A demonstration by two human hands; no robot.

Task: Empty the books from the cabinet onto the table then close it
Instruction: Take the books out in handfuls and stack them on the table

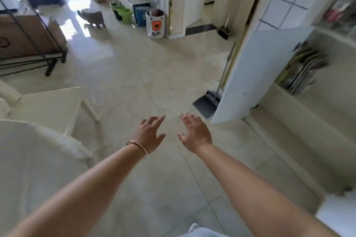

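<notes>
Item: row of thin, multicoloured paperback-style books (303, 72), leaning at a slant inside the low cream-white cabinet (285, 113) at right. They occupy its open compartment, spines outward; titles are too blurred to read.

Handling, as judged: individually light and flexible, likely glossy and slippery against each other; a full stack would be heavy and prone to fanning out. Best taken in modest bundles, pinched across the spines with a palm supporting the bottom edges.

Hands: left hand (149, 134) with a slim gold metal bangle (137, 147) at the wrist, and right hand (194, 132); both grips are released, fingers spread, holding nothing, hovering over the pale tiled floor (134, 67) and well apart from the books.

Edges: the white cabinet door (256, 75) stands swung open between hands and books; its lower corner juts over the floor, with a grey dustpan (207, 105) just behind it. Reaching must pass right of the door.

Destination: the round white-clothed worktop (28, 159) at lower left, beside a cream chair (48, 106).

Open room: broad bare floor between cabinet and worktop. A grey cat (93, 18) stands far off.
</notes>
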